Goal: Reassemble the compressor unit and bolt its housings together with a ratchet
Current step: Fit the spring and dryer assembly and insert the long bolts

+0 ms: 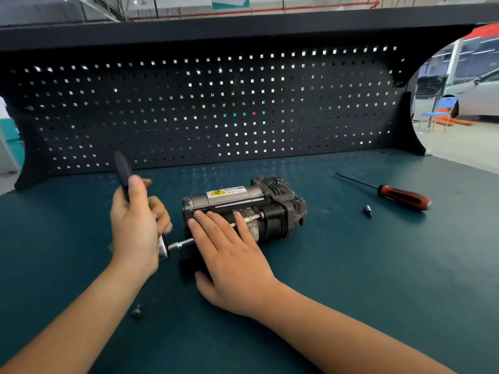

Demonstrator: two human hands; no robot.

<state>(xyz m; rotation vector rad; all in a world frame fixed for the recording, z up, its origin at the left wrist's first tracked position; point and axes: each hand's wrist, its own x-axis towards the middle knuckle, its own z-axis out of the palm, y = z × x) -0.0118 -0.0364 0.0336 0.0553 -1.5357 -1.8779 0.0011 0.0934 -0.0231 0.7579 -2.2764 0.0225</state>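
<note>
The compressor unit (270,209), grey and black with a yellow warning label, lies on its side on the teal bench top (351,265). My left hand (137,225) grips the ratchet (122,174), whose black handle points up. A silver extension (181,244) runs from the ratchet head to the unit's left end, and its tip is hidden behind my fingers. My right hand (229,252) rests flat on the unit's near side with fingers straight and the thumb against a black part (189,265) below.
A red and black screwdriver (397,195) lies at the right, with a small socket bit (367,211) beside it. A loose bolt (136,311) sits near my left forearm. A dark pegboard (216,109) walls the back of the bench.
</note>
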